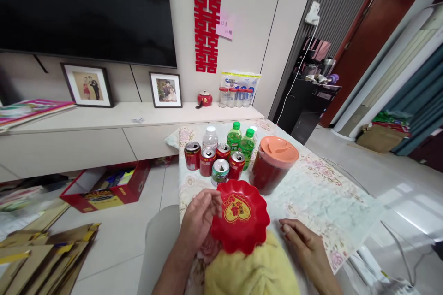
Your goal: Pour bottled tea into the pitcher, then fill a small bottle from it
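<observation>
A red scalloped plate (258, 214) with a gold heart and lettering lies near the table's front edge. Its near rim overlaps a yellow plush cloth (252, 272). At the plate's left rim is my left hand (200, 214), fingers loosely bent and apart; whether they touch the rim is unclear. My right hand (308, 244) rests to the right of the plate, clear of it, fingers loosely bent with nothing visible in them. Beyond the plate stand several red cans (206, 163), a green-and-white can (220, 172) and a dark red bucket (272, 170) with an orange lid (279, 149).
Green-capped bottles (234, 136) and a white-capped bottle (210, 138) stand behind the cans on the flowered tablecloth (318, 193). A white cabinet (152, 124) runs along the wall. On the floor at left are a red box (107, 189) and flattened cardboard (51, 258).
</observation>
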Tool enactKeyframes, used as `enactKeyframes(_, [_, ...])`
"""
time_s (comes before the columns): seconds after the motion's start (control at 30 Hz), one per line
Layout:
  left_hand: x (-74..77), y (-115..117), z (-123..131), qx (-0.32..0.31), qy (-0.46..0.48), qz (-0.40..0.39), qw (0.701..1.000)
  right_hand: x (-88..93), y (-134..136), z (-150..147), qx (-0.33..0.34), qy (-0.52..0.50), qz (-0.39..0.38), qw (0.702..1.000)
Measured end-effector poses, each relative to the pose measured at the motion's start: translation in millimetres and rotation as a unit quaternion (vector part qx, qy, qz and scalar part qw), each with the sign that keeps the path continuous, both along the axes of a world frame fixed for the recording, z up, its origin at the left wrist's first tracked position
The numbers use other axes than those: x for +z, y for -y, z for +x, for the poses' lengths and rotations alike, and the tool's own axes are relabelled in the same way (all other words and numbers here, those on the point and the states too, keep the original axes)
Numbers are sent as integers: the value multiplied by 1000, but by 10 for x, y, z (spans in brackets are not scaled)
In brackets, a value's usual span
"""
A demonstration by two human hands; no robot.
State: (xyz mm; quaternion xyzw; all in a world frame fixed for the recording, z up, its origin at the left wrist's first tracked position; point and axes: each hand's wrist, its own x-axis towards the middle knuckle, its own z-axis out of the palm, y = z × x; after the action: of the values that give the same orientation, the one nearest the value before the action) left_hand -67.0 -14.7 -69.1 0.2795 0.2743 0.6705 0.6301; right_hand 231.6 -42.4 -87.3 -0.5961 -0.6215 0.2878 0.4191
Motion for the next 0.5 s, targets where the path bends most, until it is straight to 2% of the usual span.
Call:
enactKeyframes(0.1, [29,288,31,-17,-168,-37,985,-21,-12,-26,-9,-17,-21,1000])
enactKeyframes(0.17, [79,419,52,-15,-309,-46,950,73,-42,-59,1,-20,-26,999])
enactKeyframes(0.23, [182,499,67,8,-428,-16,904,223,-61,-106,17,-24,-28,999])
enactKeyframes(0.3, [333,550,83,43,-493,31,869,399,-40,-172,37,-30,-28,998])
enactKeyframes(0.33, [414,572,97,52,-494,45,867,484,-11,-215,49,-37,-28,998])
enactKeyframes(0.37, [490,593,116,50,-472,52,879,561,26,-264,63,-51,-26,996])
enactKeyframes(0.43, [597,633,177,18,-367,36,929,672,110,-379,110,-126,-17,986])
enactKeyframes(0.5, [615,659,258,-18,-237,-3,971,712,174,-511,151,-226,-16,962])
